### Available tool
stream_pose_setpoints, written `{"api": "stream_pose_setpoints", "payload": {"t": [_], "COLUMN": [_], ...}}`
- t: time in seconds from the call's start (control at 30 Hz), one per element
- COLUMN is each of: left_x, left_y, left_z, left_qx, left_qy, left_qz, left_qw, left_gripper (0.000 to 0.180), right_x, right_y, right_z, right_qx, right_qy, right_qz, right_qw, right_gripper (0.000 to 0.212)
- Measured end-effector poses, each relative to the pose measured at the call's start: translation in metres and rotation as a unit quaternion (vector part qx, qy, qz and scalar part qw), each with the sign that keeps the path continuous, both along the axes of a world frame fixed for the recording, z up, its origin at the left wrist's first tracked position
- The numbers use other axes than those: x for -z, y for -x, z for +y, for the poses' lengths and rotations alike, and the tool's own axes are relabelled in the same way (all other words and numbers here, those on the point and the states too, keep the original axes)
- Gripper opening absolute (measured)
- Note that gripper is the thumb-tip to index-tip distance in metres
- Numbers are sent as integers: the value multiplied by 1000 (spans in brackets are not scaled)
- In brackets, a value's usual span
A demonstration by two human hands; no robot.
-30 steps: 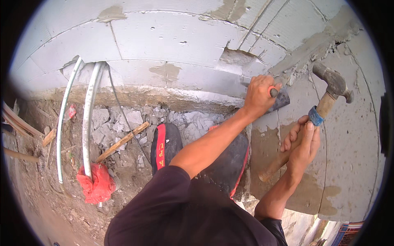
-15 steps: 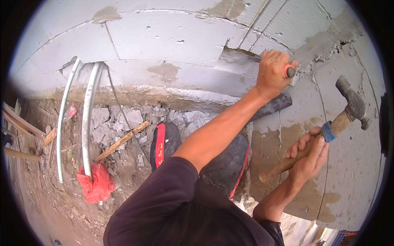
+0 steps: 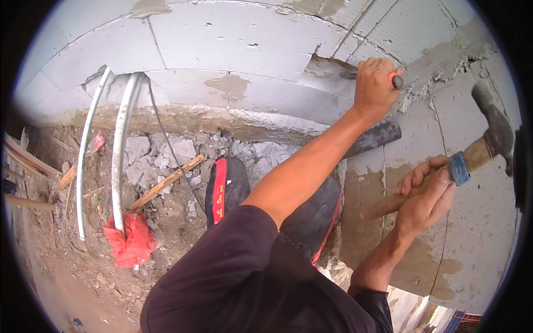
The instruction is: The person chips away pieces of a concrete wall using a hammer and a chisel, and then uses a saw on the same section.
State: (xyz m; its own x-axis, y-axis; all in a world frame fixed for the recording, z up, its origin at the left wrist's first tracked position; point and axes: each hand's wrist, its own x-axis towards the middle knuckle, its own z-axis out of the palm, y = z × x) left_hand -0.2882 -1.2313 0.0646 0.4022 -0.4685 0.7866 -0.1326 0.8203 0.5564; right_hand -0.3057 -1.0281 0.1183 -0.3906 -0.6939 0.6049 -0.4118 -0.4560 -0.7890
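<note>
My left hand (image 3: 376,86) is wrapped round a chisel (image 3: 396,81) with an orange-red ring near its struck end. The chisel's dark shank (image 3: 348,74) shows on the far side of the fist, at a rough notch (image 3: 327,66) cut into the pale block wall (image 3: 233,41). Lower right, my right hand (image 3: 425,194) grips a hammer by its wooden handle (image 3: 477,154), which has a blue band (image 3: 459,168) round it. The dark steel hammer head (image 3: 496,125) is raised off to the right of the chisel, apart from it.
A dark tube (image 3: 375,137) sticks out beneath my left forearm. Two white pipes (image 3: 119,150) and a black cable (image 3: 158,122) come from a wall opening at left; a red plastic bag (image 3: 130,240) wraps one pipe's end. Rubble (image 3: 161,158) and a wooden stick (image 3: 166,183) lie by my shoes (image 3: 227,186).
The hammer has shifted slightly right, its head blurred and turned a little. My left hand keeps the chisel at the notch; the whole view has shifted slightly.
</note>
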Motion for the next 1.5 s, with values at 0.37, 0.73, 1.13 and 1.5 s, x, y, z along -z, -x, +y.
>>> {"api": "stream_pose_setpoints", "payload": {"t": [0.37,0.73,1.13,1.5], "left_x": [28,-2,-1,1], "left_y": [-6,-33,-38,-27], "left_z": [0,-2,-18,-21], "left_qx": [-10,-61,-66,-62], "left_qy": [-49,42,-5,-26], "left_qz": [-30,14,64,31], "left_qw": [998,997,996,997], "left_gripper": [30,34,35,31], "right_x": [12,1,-3,-6], "right_y": [2,1,-7,-1], "right_z": [14,24,2,-5], "right_qx": [-56,-19,-23,-33], "right_qy": [-76,-41,-202,-91], "right_qz": [-25,-39,71,4], "right_qw": [995,998,976,995], "right_gripper": [28,37,24,28]}}
